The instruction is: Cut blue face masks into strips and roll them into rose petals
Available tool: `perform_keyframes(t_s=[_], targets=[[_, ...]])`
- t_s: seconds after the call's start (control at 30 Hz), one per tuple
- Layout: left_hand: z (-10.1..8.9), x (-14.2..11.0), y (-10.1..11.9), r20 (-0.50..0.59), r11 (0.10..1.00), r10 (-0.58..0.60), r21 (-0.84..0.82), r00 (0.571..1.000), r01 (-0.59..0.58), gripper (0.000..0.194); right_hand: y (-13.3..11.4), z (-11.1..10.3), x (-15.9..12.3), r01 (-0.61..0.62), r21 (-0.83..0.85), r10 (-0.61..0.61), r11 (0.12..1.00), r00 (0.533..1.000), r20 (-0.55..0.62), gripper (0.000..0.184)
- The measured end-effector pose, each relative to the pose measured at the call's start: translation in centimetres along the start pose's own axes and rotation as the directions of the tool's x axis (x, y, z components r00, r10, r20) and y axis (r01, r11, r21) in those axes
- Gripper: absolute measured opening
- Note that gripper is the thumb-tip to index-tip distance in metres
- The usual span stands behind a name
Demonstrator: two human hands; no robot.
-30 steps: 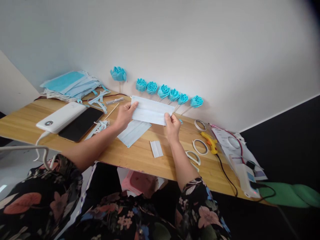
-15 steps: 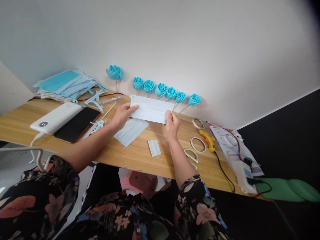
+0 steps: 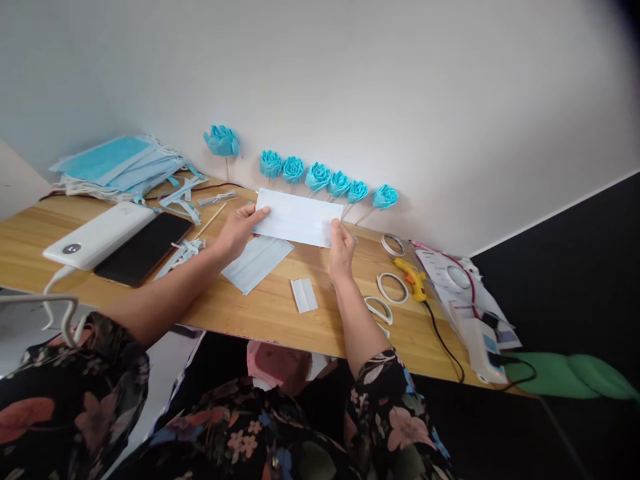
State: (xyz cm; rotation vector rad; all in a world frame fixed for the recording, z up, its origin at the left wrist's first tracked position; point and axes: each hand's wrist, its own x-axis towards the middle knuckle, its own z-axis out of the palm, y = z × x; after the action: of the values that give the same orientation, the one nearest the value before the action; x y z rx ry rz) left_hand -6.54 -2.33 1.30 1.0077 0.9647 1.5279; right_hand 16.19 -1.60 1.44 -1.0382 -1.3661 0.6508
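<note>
Between my two hands a pale blue-white face mask sheet (image 3: 299,218) is stretched out above the table. My left hand (image 3: 239,230) pinches its left end, thumb on top. My right hand (image 3: 343,248) grips the lower right corner the same way. No ear loops show on the sheet. Below it a second pale blue sheet (image 3: 257,263) lies flat on the wood, and a small white folded piece (image 3: 304,295) lies to its right. Behind the held sheet several blue flowers (image 3: 318,177) on thin sticks lean against the wall.
At the left are a stack of face masks (image 3: 117,167), cut strips (image 3: 183,193), a white power bank (image 3: 100,235) and a black phone (image 3: 145,248). To the right lie tape rolls (image 3: 393,288), a yellow glue gun (image 3: 411,277) with its cable, and a white power strip (image 3: 483,350).
The whole view has shifted slightly, so most things appear a little further left. Both hands keep their hold on the face mask sheet, which stays stretched in nearly the same pose.
</note>
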Motion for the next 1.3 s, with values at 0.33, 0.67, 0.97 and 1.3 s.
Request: perform_keyframes(t_s=[0.33,0.67,0.97,1.3], targets=[[0.6,-0.6,0.8,0.142,0.991,-0.076,-0.100,0.987,0.090,0.025,0.0,0.0,-0.2,-0.019,-0.010,0.018,1.000,0.997,-0.077,0.060],[0.6,-0.4,0.8,0.095,0.984,-0.089,-0.144,0.992,0.102,0.028,-0.5,0.0,-0.3,0.002,-0.035,-0.003,0.999,0.999,-0.043,0.061],[1.0,-0.9,0.5,0.122,0.977,-0.131,-0.150,0.984,0.149,0.039,-0.4,0.2,-0.6,-0.007,-0.040,0.008,0.999,1.000,0.028,0.060],[1.1,-0.9,0.8,0.103,0.977,-0.144,-0.145,0.984,0.158,0.035,-0.3,0.0,-0.4,0.009,-0.016,-0.010,1.000,1.000,-0.016,0.059]])
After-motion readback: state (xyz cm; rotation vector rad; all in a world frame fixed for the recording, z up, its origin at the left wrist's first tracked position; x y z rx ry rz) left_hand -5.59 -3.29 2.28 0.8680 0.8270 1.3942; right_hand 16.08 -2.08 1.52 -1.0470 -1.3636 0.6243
